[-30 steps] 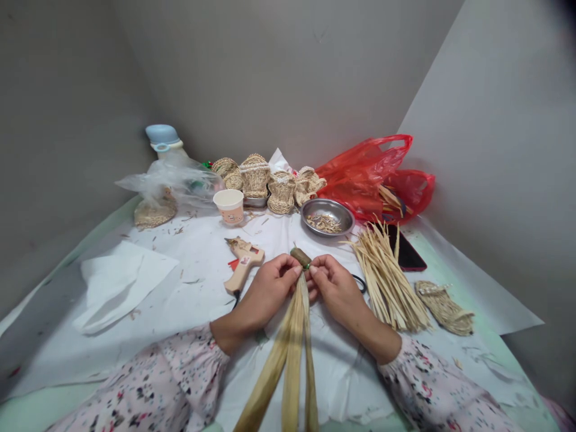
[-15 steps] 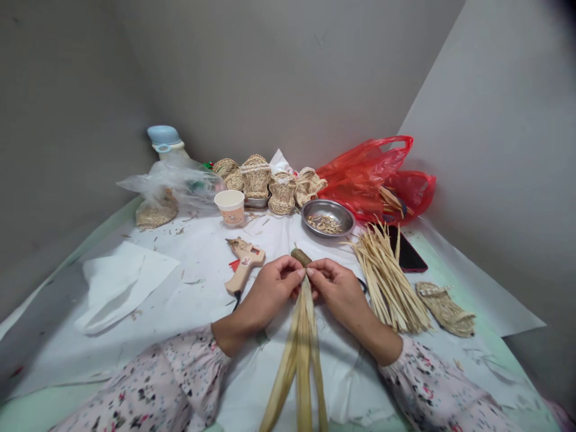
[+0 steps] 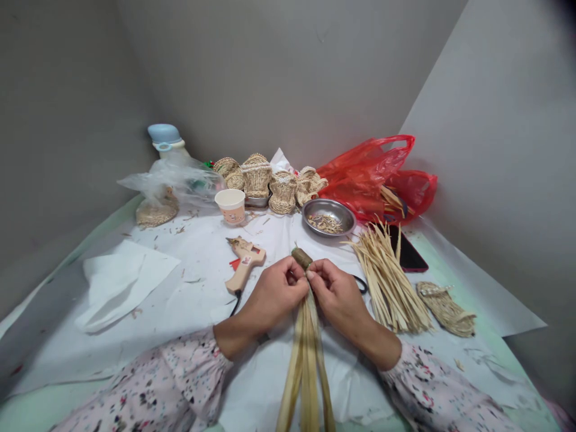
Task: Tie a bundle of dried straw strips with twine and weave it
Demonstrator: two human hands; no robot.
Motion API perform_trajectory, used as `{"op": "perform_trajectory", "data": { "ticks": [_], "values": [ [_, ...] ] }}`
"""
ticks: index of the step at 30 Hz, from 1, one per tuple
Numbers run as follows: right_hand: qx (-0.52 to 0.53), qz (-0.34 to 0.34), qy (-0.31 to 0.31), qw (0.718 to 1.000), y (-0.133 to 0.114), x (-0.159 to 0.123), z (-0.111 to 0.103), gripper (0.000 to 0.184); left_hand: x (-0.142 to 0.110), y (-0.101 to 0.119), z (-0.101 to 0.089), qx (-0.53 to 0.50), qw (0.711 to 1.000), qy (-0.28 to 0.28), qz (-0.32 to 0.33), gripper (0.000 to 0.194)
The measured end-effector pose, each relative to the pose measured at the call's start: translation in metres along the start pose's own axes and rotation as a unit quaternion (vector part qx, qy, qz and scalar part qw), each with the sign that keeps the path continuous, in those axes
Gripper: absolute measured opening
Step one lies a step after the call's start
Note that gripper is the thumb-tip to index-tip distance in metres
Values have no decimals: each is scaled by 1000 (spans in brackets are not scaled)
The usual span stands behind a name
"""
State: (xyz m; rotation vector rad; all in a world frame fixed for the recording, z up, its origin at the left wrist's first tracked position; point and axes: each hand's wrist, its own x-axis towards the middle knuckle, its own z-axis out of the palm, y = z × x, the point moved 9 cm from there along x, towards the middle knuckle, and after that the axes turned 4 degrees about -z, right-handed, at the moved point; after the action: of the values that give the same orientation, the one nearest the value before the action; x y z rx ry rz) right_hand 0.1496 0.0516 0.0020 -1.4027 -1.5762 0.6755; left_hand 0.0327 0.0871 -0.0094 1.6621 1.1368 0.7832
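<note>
Both hands meet at the middle of the table around the top of some long, pale, flat straw strips (image 3: 307,366). The strips hang down toward me from between the fingers. My left hand (image 3: 279,291) pinches them from the left side, and my right hand (image 3: 333,292) pinches from the right. Just beyond the fingertips lies a small olive-brown thread spool (image 3: 301,258), touching or very near them. Any thread between the fingers is too fine to make out. Left of my hands rests a beige glue gun (image 3: 245,264).
To the right lie a pile of straw strips (image 3: 389,282), a dark phone (image 3: 411,252) and a small woven slipper (image 3: 445,308). Farther back stand a metal bowl (image 3: 328,233), a paper cup (image 3: 231,210), woven pieces (image 3: 256,177) and a red plastic bag (image 3: 360,174). White paper (image 3: 130,282) lies left.
The lower ends of the straw strips have swung slightly right and closer together. My fingers have shifted a little at the pinch, and more of the spool shows.
</note>
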Motion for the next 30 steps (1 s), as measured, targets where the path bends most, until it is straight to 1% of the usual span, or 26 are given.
{"op": "perform_trajectory", "data": {
  "ticks": [4, 8, 11, 14, 16, 17, 20, 23, 25, 27, 28, 30],
  "values": [
    [6, 8, -8, 1000, -1, -1, 1, 11, 1, -1, 4, -67, 997, -15, -24, 6],
    [23, 9, 4, 1000, -3, 0, -2, 11, 4, -6, 9, -149, 987, -39, -55, 10],
    [94, 48, 2, 994, 2, 3, -1, 14, 7, -9, 12, -196, 977, -41, -65, 10],
    [204, 109, -26, 973, 11, 8, 6, 17, 10, -8, 10, -255, 965, -25, -64, 11],
    [243, 118, -41, 962, 12, 13, 8, 18, 11, -5, 9, -275, 959, -14, -60, 12],
    [247, 112, -43, 962, 11, 16, 8, 18, 11, -4, 7, -274, 960, -7, -58, 12],
    [205, 81, -36, 975, 7, 21, 5, 16, 11, -1, 1, -232, 971, 21, -52, 12],
    [122, 50, -23, 991, 5, 22, 3, 15, 10, 0, -3, -145, 988, 33, -45, 9],
    [60, 21, -18, 998, 3, 21, 4, 13, 9, 5, -9, -60, 996, 57, -19, 6],
    [11, -3, -18, 1000, 1, 18, 5, 12, 7, 13, -15, 12, 995, 92, 19, 4],
    [-5, -11, -19, 1000, 1, 17, 6, 11, 5, 17, -17, 32, 993, 105, 37, 4],
    [-27, -18, -20, 999, 1, 15, 7, 12, 3, 22, -16, 42, 991, 108, 60, 3]
  ]
}}
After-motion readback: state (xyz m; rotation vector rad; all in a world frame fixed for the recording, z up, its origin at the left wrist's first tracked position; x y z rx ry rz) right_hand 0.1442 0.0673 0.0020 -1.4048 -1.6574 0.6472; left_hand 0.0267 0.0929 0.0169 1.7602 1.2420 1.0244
